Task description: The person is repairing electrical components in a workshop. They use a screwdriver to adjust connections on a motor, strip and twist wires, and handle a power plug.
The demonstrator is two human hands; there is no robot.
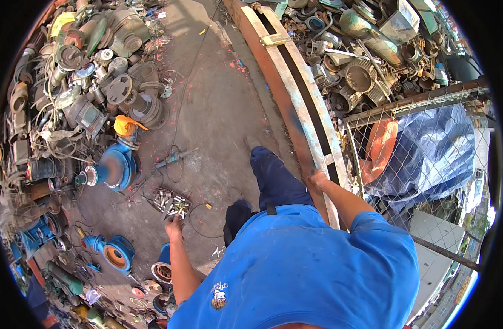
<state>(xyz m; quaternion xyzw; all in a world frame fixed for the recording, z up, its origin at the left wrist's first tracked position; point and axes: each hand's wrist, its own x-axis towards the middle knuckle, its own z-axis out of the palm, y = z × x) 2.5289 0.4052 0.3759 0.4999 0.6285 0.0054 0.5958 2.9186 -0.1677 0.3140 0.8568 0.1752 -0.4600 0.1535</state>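
The dark, shallow tray [154, 206] lay at 8 o'clock from the view centre, its 5 o'clock edge in the left hand [175, 223]. It contained loose, mostly cylindrical metal pieces [179, 206], silver and dull grey. The long, slotted steel beam [287, 98], rust-orange with worn pale top faces, extended from 12 to 4 o'clock, contacted by the right hand [319, 179].

Small parts [179, 207] are between the machinery heap [89, 116] at left and the beam [302, 101] at right.
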